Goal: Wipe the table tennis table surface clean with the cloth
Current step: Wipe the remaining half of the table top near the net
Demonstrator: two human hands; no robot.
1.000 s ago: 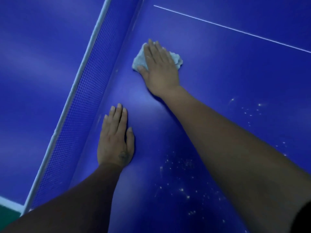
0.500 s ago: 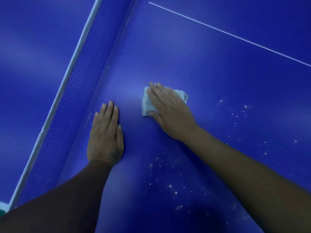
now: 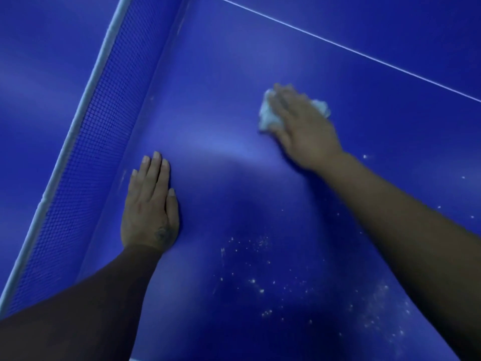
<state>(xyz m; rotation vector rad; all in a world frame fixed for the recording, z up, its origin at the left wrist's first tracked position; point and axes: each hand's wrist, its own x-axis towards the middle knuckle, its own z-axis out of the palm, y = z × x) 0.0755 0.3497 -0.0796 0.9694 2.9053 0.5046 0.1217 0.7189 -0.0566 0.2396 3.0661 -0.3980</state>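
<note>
The right hand point(image 3: 303, 126) presses flat on a crumpled white cloth point(image 3: 268, 117), mid-table on the smooth blue table tennis table point(image 3: 221, 100). The left hand point(image 3: 151, 204) lies flat, fingers straight, near the mesh net point(image 3: 86, 152). Pale specks point(image 3: 260, 282) scatter nearer.

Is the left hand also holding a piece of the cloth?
No, the left hand lies flat and bare on the blue table, while the cloth is under the right hand only.
</note>
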